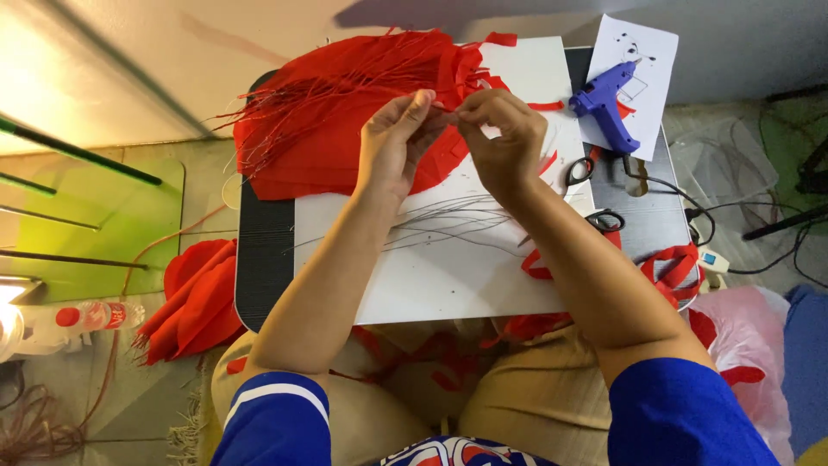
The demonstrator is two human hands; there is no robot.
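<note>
White board [448, 276] over a dark lap table [263, 259] lies under both hands. Left hand [392, 142] and right hand [500, 138] meet, fingertips pinching a small red fabric piece [450, 110] between them. Red petals [328, 112] with wires sit beyond the left hand; a blue glue gun [608, 103] lies right of the right hand.

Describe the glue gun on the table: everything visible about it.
The glue gun is blue-purple plastic, pistol-shaped, with a barrel and an angled handle. It lies on its side on a white paper sheet at the far right corner of the table, barrel pointing toward the upper right, handle toward the lower right. A dark cord appears to run from its handle end toward the table's right edge. Neither hand touches it; the right hand is nearest, to its left. Scissors lie just below it.
</note>
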